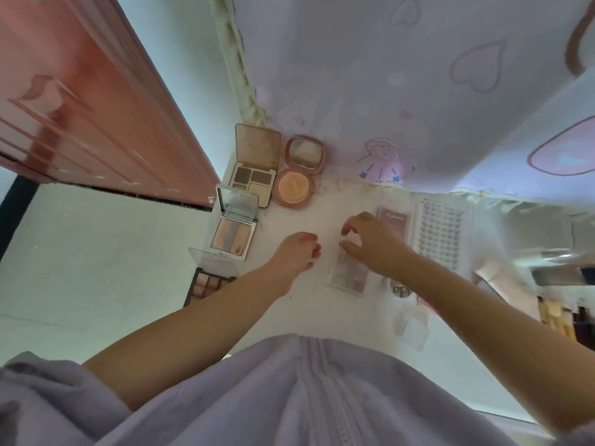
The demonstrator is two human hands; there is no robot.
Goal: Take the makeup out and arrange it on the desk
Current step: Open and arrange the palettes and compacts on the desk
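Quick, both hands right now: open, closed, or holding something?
Left hand: fingers loosely curled, holding nothing, over the desk.
Right hand: fingers curled on the far end of the clear eyeshadow palette; grip unclear.

Open palettes [236, 235] left on desk [302, 217]

A white desk top [309, 214] carries the makeup. Landmark: the open round peach powder compact [293, 188]. Just left of it lies an open brown eyeshadow palette [254, 181]; nearer the person from that, an open mirrored blush compact [233, 235] and a black-framed nude palette [207, 284]. Well right of the landmark lie a clear-cased palette [349, 275] and a white lash tray [442, 233].
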